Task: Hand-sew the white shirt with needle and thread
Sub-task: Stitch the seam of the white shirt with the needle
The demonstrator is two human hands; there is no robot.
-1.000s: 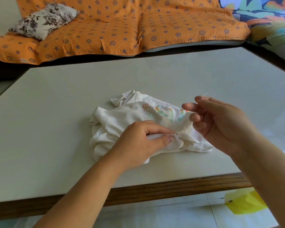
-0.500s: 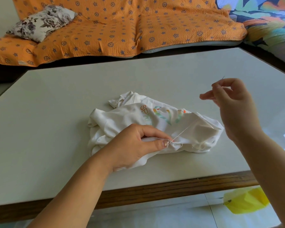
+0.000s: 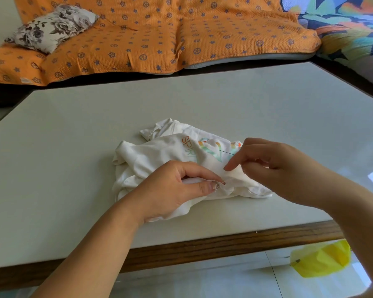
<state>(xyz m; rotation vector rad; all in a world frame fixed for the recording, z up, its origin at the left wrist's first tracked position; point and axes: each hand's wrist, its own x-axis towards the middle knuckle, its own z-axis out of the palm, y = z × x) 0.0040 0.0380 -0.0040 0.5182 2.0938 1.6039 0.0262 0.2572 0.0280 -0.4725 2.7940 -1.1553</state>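
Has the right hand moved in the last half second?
Yes. The right hand came left and down, from the right edge of the shirt to over its print.

crumpled white shirt [image 3: 159,151], needle [image 3: 226,152] over it

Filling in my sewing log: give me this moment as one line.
step: sewing | left hand: pinches shirt fold | right hand: holds needle over shirt | shirt: bunched on table

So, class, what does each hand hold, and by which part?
Left hand pinches the white shirt at a fold by the stitch; right hand pinches the needle by one end.
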